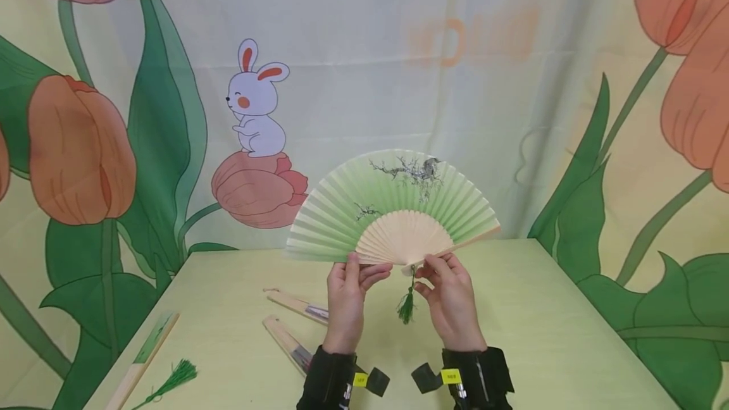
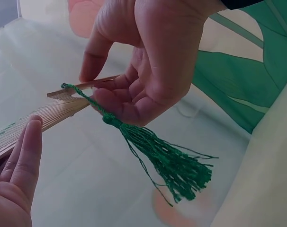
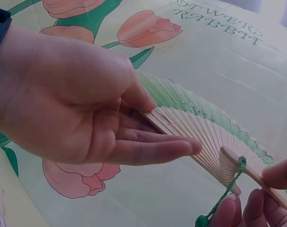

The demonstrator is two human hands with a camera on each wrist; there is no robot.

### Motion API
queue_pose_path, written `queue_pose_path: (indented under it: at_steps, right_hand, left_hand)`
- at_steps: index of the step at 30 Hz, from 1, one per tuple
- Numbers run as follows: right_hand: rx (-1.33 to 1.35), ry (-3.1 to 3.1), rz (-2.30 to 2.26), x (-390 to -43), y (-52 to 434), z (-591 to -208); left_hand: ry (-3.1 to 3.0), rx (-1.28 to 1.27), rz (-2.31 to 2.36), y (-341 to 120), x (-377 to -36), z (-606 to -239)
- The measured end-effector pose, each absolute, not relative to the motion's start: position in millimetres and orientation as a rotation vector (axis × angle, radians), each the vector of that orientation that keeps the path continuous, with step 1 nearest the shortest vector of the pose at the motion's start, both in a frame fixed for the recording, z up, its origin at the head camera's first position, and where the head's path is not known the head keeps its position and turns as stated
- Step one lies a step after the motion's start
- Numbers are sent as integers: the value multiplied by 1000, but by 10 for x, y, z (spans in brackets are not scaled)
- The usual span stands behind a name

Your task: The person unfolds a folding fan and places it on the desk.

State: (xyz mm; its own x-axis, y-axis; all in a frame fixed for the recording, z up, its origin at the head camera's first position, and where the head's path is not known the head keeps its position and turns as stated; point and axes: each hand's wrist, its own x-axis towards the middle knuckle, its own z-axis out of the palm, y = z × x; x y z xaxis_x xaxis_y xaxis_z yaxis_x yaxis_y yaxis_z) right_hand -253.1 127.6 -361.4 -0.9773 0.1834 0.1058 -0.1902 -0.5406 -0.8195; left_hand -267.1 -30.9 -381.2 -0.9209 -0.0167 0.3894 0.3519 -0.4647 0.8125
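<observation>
Overhead, both hands hold spread green fan (image 1: 393, 207): left hand (image 1: 347, 290), right hand (image 1: 450, 296); folded fans (image 1: 296, 305) on table (image 1: 541, 334).

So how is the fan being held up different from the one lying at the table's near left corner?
The held fan is spread open, its green leaf and pale ribs showing; the corner fan is folded into a thin stick. The held fan is raised upright by the left hand and right hand; the corner fan lies flat, untouched. Both have a green tassel.
</observation>
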Motion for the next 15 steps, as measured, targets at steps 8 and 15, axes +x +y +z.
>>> queue_pose_path:
  at_steps: [8,15]
  right_hand:
    - [48,-1375,2614,-2514,1267,-3616]
    - [57,-1432,2602,-2544,1258,-3644]
  left_hand:
    - [-1491,-467,-2495,-229,-2668,-3844]
    - [-1507,-501,-2525,-146,-2668,-3876]
